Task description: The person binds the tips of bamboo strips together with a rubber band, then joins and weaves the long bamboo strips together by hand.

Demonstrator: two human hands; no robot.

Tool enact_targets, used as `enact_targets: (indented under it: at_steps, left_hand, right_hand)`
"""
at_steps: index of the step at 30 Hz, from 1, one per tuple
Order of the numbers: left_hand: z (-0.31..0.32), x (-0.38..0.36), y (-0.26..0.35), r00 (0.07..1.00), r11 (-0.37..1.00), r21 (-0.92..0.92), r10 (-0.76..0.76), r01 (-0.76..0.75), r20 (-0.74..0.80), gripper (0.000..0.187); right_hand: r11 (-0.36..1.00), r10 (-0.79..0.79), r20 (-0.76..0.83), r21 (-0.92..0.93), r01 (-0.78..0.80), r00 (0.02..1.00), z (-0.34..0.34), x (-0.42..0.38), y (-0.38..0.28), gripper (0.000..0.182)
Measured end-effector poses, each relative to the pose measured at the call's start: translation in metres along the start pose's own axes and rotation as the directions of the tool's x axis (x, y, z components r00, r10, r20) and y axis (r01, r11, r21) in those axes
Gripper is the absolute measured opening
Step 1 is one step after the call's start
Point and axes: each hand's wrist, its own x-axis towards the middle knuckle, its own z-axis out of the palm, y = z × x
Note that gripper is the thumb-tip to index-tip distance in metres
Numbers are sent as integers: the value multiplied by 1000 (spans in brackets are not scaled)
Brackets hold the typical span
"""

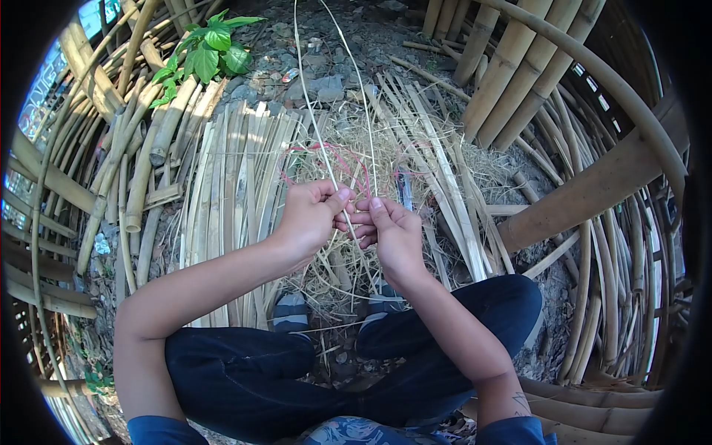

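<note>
Nearest the camera: dark blue trousers [245, 371], knees drawn up, two striped sandalled feet [291, 311] on the ground. No readable writing or labels. Left hand [311, 219] and right hand [393, 233] meet at centre, fingertips touching, each pinching one of two thin bamboo slivers [315, 126] that rise out of the top of frame. A red string [337, 159] loops just behind the hands. Split bamboo strips [230, 170] cover the ground; whole bamboo poles [512, 67] lean right. A leafy plant [208, 52] stands upper left.

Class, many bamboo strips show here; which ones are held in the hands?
The two thin pale strips rising from between the left hand and right hand; the others lie flat.
</note>
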Motion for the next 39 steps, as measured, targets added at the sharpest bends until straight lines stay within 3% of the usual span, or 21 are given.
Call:
enact_targets:
  at_steps: [39]
  left_hand:
    - [9,-3,-6,999,998,-36,44,-45,-31,18]
  right_hand:
    - [998,25,-81,59,-21,996,2,-3,1,27]
